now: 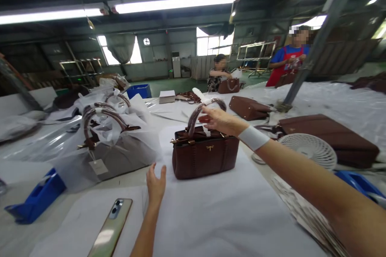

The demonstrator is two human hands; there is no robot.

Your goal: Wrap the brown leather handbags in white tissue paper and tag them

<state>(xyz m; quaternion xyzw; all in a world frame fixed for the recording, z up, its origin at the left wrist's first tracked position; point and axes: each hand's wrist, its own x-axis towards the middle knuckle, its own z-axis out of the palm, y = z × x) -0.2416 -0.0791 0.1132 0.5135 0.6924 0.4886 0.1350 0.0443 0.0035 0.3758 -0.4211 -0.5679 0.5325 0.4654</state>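
A dark brown leather handbag (205,160) stands upright on white sheeting, with a small gold dragonfly-shaped emblem on its front. Its handles (193,120) are wrapped in clear film and rise above the top. My right hand (218,119), with a pale band at the wrist, reaches in from the right; its loosely spread fingers are at the handles and seem to touch them. Left of the bag, my left hand (156,182) is raised with fingers apart, holding nothing. A grey handbag (120,152) under translucent wrapping, with a white tag (98,166), stands farther left.
A phone (111,225) lies at the front, beside a blue tape dispenser (37,198). At right are a white fan (307,150), a large brown bag (328,136) and a metal post (319,44). Two people work beyond the table, one in a red apron (279,70).
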